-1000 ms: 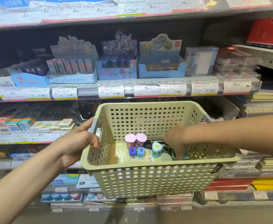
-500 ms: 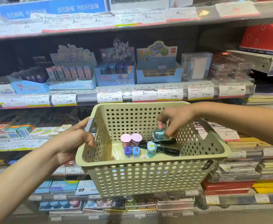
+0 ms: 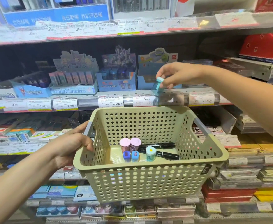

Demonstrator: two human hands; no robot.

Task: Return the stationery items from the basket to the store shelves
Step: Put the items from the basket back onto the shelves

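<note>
Store shelving with price-tag strips fills the background; the right hand pinches a small teal item in its fingertips, up above the far rim of the green perforated basket and just in front of the open blue display box on the middle shelf. Left hand curls round the basket's left grey handle — holding it up. Inside on the floor: two pink-capped tubes, two small blue items, a teal heart-top item, two black markers to the right.

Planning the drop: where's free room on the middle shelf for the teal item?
The blue display box in front of the right hand, which pinches the teal item, looks mostly empty. The boxes left of it are packed.
</note>
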